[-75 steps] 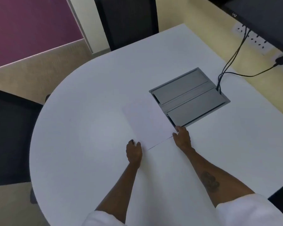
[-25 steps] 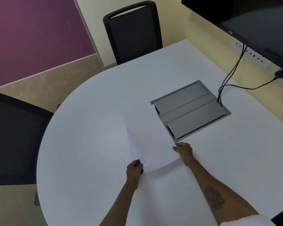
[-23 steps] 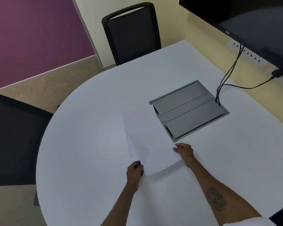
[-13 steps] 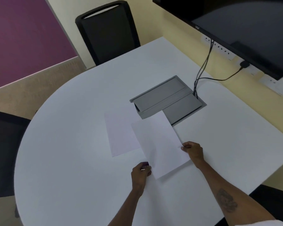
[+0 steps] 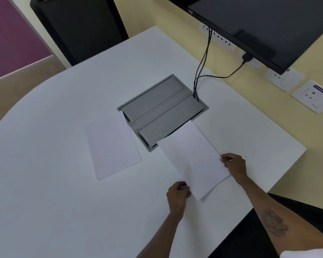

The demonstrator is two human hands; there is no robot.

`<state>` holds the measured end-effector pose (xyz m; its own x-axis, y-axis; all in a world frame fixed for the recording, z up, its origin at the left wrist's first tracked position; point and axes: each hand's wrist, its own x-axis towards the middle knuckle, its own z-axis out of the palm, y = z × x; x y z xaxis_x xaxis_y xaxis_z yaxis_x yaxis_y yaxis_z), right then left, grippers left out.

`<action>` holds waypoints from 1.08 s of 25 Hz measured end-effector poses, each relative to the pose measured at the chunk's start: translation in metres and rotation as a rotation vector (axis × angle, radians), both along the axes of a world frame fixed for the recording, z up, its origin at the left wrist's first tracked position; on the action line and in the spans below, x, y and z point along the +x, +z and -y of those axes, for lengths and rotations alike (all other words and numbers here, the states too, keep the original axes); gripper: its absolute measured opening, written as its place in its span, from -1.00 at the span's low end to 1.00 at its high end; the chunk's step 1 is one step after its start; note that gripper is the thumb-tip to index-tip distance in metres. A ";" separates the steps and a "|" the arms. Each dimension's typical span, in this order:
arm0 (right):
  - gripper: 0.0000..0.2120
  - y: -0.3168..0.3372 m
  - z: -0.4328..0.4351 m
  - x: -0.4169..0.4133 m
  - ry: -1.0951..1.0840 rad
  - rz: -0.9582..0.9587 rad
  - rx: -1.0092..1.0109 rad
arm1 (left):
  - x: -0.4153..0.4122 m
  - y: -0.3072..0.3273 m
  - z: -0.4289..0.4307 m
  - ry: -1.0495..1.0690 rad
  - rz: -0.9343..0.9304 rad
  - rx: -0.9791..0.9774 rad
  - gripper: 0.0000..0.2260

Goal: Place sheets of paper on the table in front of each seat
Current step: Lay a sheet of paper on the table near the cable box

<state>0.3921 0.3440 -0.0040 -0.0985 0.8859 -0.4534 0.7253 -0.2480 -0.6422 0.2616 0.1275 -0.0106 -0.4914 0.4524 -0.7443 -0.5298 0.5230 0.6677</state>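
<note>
One white sheet of paper (image 5: 112,148) lies flat on the white table (image 5: 45,164), left of the grey cable box. A second sheet (image 5: 192,161), possibly more than one stacked, is held slightly above the table. My left hand (image 5: 177,196) pinches its near left edge and my right hand (image 5: 233,164) pinches its right edge. Its far corner overlaps the cable box.
A grey cable box (image 5: 162,110) is set into the table's middle, with black cables (image 5: 203,58) running up to the wall sockets. A black monitor (image 5: 265,21) hangs on the right wall. One black chair (image 5: 78,28) stands at the far side, and another dark seat (image 5: 287,220) is at lower right.
Both hands have lifted a sheet off the one lying on the table and carried it to the right. The lower sheet stayed in place, and the view has swung right.
</note>
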 end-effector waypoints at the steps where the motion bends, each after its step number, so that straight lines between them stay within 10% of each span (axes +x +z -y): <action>1: -0.85 -0.003 -0.006 0.005 0.001 0.008 0.006 | 0.007 -0.003 -0.007 -0.004 0.007 -0.010 -0.84; 27: -0.87 -0.026 -0.028 0.022 0.010 0.113 0.065 | 0.029 -0.017 -0.030 -0.026 -0.059 -0.200 -0.94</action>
